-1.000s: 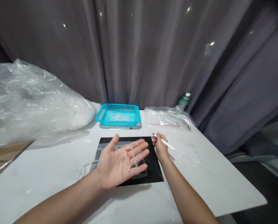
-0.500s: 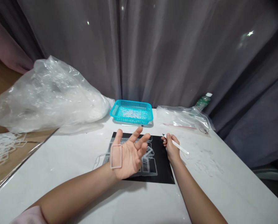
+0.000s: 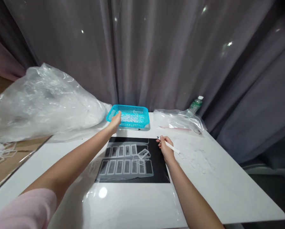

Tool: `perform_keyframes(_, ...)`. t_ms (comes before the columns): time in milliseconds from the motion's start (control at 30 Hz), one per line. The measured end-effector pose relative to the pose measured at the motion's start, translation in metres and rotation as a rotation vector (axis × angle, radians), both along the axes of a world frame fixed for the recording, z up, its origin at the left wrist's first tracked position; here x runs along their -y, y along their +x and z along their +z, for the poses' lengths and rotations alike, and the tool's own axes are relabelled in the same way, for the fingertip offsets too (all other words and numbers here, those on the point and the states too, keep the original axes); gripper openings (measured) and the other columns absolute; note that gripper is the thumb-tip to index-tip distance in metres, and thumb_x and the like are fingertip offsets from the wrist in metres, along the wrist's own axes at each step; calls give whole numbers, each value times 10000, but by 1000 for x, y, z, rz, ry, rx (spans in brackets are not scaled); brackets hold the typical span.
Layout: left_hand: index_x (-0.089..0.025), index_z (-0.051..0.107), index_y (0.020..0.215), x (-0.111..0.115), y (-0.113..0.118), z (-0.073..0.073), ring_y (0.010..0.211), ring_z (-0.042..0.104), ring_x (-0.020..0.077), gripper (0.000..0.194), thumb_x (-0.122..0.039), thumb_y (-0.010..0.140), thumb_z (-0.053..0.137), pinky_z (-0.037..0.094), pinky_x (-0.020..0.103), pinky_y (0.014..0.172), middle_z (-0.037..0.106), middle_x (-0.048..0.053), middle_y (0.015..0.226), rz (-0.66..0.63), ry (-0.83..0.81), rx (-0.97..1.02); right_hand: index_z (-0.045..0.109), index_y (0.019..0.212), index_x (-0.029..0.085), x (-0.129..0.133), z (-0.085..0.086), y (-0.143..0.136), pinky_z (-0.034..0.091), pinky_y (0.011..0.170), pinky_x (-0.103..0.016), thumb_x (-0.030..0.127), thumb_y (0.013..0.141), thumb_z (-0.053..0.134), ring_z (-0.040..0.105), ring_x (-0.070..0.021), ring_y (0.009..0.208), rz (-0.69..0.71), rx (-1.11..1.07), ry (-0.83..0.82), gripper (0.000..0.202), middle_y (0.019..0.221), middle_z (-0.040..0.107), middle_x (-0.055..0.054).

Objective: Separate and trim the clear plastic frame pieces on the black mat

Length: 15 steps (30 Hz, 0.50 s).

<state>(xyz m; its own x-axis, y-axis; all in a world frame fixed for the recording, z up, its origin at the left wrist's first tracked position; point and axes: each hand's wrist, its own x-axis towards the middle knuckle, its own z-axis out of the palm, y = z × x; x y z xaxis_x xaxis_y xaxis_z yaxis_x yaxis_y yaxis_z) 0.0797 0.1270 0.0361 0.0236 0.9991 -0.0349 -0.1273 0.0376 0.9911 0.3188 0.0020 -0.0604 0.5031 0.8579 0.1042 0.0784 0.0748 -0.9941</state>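
My left hand (image 3: 115,121) reaches to the near left rim of a turquoise mesh basket (image 3: 146,122). Its thumb points up; the other fingers are mostly hidden, so what it holds, if anything, does not show. Small translucent white pieces (image 3: 131,117) lie in the basket. Closed around a slim white tool with a dark pointed tip (image 3: 173,147), my right hand (image 3: 167,151) rests at the right edge of a black mat (image 3: 160,176). Two rows of clear rectangular frames (image 3: 125,167) lie on the mat, with a tilted frame (image 3: 143,154) at the upper row's right end.
A large clear plastic bag (image 3: 49,105) bulges at the left, above white frames (image 3: 0,154) on brown cardboard. Behind are a flat plastic bag (image 3: 173,119) and a green bottle (image 3: 196,104). Clear scraps (image 3: 199,160) are scattered on the white table right of my hand.
My left hand has gone from palm up over the mat, with a clear frame on it, forward to the basket. The frame is out of sight. My right hand still grips the white tool.
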Motion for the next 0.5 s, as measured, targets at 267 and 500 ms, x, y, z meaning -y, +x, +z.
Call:
perform_keyframes(267,-213,714,939,106,-6,-53,1105,523,260,266,-427,821,610,352,417,1018,622,78,1112,-663,607,-658,644,774,174,15,15,-20,439,470,-224,446,617,751,547,-110,501,409,-46,-67,332,632,657,-7)
perform_keyframes(500,-238,688,1098,117,-9,-71,983,578,214,283,-314,919,483,445,359,885,621,85,1072,-768,995,-1014,670,888,198,31,23,-24,482,601,-261,378,819,592,605,-144,652,613,431,-144,208,764,680,-18)
